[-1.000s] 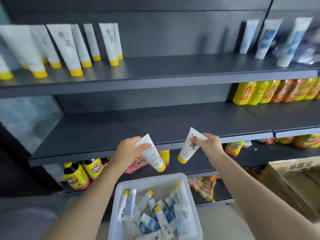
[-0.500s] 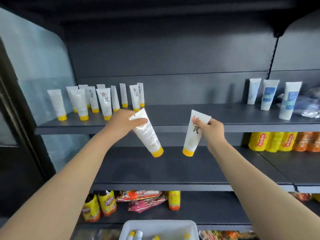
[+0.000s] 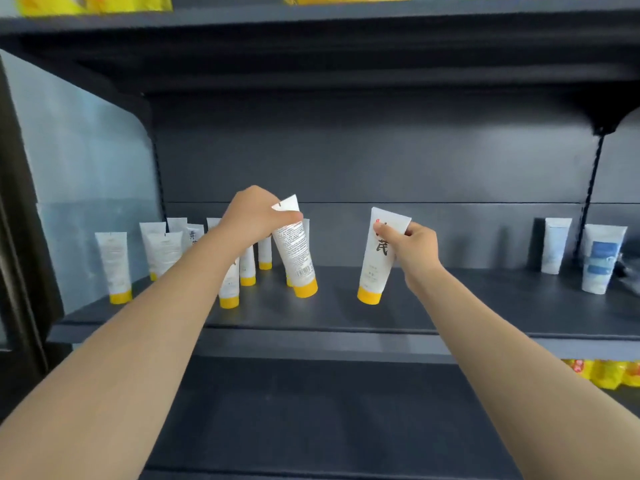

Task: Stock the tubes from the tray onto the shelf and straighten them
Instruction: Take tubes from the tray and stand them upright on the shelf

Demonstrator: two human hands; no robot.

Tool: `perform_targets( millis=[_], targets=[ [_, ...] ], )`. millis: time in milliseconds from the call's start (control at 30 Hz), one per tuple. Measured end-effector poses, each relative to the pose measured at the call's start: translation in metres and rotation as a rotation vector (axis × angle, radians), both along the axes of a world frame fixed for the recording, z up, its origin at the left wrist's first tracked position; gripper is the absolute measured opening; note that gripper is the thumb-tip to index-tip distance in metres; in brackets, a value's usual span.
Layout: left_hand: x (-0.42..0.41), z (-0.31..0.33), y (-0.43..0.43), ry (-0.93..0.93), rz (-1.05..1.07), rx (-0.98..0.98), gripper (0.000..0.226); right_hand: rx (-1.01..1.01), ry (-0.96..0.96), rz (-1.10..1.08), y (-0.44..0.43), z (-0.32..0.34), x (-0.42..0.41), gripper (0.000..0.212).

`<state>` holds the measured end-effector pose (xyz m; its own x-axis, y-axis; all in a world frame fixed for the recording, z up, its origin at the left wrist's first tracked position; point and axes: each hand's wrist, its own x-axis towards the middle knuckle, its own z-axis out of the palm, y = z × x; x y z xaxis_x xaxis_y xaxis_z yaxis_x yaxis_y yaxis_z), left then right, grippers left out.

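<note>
On the shelf (image 3: 450, 306), towards its left, the standing tubes (image 3: 114, 268) cluster; your left hand (image 3: 254, 213) grips the printed tube (image 3: 294, 251) by its top, tilted, cap down at the shelf, and beside it the lettered tube (image 3: 375, 268) is pinched cap-down by your right hand (image 3: 415, 251)

My left hand (image 3: 254, 213) and forearm (image 3: 180, 292) cover parts of the standing tubes (image 3: 231, 289) behind. The print on the tube (image 3: 294, 251) it holds is too small to read. Yellow packs (image 3: 93, 1), perhaps snacks, are cut by the top edge.

Arms out; L hand (image 3: 256, 213) grips left tube (image 3: 295, 258), R hand (image 3: 415, 249) right tube (image 3: 373, 271).
</note>
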<state>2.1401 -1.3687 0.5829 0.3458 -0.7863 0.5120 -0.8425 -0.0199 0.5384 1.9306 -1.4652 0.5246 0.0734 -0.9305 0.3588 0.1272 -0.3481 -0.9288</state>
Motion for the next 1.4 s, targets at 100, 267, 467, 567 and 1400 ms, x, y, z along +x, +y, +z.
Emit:
perform_targets(
  millis=[100,267,467,567,1400],
  targets=[
    [0.016,0.002,-0.026,-0.046,-0.003,0.058,0.048,-0.046,0.057,-0.013,-0.018,0.008,0.023,0.011],
    [0.039,-0.005,-0.061,-0.175,0.006,0.188,0.046,-0.081,0.141,-0.033,-0.043,0.012,0.054,0.014],
    [0.056,-0.036,-0.085,-0.221,-0.035,0.339,0.041,-0.084,0.255,-0.035,-0.058,0.0,0.078,0.015],
    [0.059,-0.051,-0.087,-0.215,-0.001,0.297,0.039,-0.085,0.267,-0.03,-0.062,-0.003,0.085,0.016],
    [0.004,-0.061,-0.077,-0.379,0.081,-0.158,0.023,-0.141,0.42,0.03,-0.081,0.012,0.038,0.016]
  ],
)
